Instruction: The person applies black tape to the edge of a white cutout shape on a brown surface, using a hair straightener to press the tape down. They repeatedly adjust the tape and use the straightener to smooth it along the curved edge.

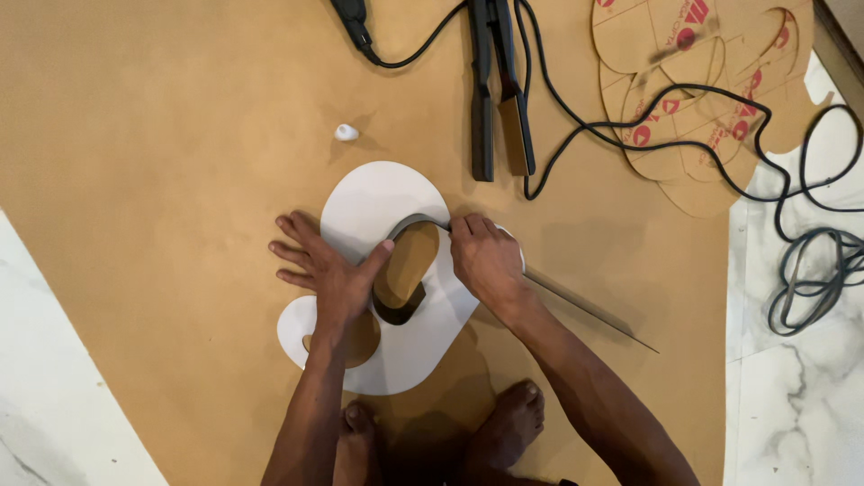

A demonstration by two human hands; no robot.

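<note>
Your left hand lies flat on the white, curvy-edged cut-out board, fingers spread and the grip released — the palm presses down while the thumb reaches along the left edge of the oval opening in the board's middle. The board itself rests on a large sheet of brown paper spread over the floor, just ahead of your bare feet. Above your left hand, well apart from it, a small white cap-like piece sits alone on the paper.

A thin dark metal strip stands on edge along the rim of that oval opening, curving over its top — its straight end runs out to the right across the paper. Your right hand is clenched over this strip at the upper right of the opening, knuckles up, fingertips on the curve.

Further up, a black two-armed heating tool lies on the paper with its black power cord snaking rightward. That cord crosses a stack of brown cardboard cut-out shapes with red markings and ends in a loose coil on the white marble floor at the far right.
</note>
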